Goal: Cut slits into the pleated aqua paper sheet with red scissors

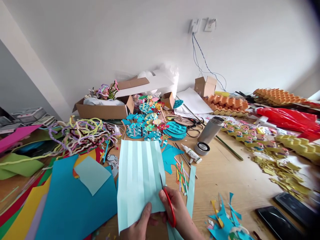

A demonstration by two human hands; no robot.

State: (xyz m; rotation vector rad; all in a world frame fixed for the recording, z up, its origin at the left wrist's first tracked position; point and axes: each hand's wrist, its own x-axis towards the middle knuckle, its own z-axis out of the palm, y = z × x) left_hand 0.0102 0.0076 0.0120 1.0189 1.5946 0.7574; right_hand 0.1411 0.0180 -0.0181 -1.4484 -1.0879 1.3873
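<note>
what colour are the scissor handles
Red; the plastic-handled scissors in the right hand show in the head view.

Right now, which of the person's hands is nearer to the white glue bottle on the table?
The right hand, working the red-handled scissors, sits below the glue bottle. The left hand pinches the pale blue folded paper farther left.

No legible text — none anywhere

Wooden worktop [225, 176] carrying a crowd: just right of the grip sit blue paper scraps [225, 223], two dark phones [282, 216] further right. Left of the grip, coloured card sheets [67, 203] overlap; beyond it lie a glue bottle [191, 154], tape roll [202, 148] and steel flask [211, 130].
</note>
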